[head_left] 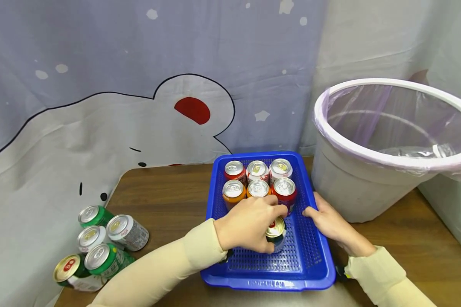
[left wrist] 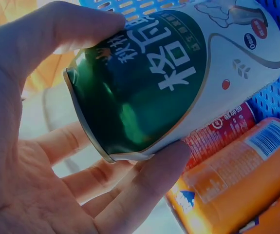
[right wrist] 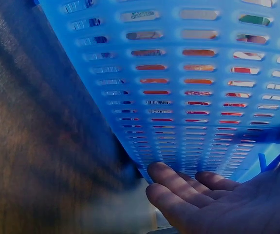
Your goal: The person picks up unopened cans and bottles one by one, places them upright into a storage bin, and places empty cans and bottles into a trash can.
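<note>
My left hand (head_left: 249,224) reaches into the blue plastic basket (head_left: 269,285) and grips a green and white drink can (left wrist: 144,97) by its upper part, thumb on one side and fingers on the other. The can stands in the basket just in front of the orange cans (head_left: 233,190) and a dark red can (head_left: 285,192). My right hand (head_left: 328,219) holds the basket's right side, thumb over the rim. Its fingers (right wrist: 178,187) lie along the outside of the perforated wall in the right wrist view.
Behind these, a further row of red and white cans (head_left: 258,169) fills the basket's far end. Several green and white cans (head_left: 103,258) are grouped at the table's left. A white bin (head_left: 342,179) with a clear liner stands right of the basket. A patterned curtain (head_left: 100,51) hangs behind.
</note>
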`<state>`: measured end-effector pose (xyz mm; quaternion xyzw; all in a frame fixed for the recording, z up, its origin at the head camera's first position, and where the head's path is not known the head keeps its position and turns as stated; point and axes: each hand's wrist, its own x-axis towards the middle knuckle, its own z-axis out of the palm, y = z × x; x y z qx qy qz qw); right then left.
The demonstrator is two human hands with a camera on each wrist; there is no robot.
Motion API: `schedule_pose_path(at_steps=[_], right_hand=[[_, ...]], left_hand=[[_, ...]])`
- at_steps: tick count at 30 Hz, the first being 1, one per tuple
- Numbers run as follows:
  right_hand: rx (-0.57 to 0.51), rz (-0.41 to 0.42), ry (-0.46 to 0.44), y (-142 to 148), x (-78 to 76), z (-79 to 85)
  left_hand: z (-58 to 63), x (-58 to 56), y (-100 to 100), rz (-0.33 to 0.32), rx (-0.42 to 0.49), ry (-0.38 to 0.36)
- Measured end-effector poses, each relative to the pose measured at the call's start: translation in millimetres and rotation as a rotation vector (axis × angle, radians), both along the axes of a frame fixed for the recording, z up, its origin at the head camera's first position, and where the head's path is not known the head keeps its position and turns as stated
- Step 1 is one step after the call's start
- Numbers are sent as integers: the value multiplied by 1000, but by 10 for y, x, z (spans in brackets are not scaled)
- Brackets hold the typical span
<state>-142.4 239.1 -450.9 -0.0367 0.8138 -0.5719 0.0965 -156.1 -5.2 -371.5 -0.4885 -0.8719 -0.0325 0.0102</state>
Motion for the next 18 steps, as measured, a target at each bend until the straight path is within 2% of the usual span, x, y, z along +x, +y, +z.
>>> schedule_pose_path(at_steps=[13, 18], right_hand=[[-55, 30, -5, -3, 8, 7], [-69, 31, -6, -2, 10, 5]], left_hand=[[-64, -34, 164, -39, -16, 58], [-63, -51, 217, -43, -22, 104]])
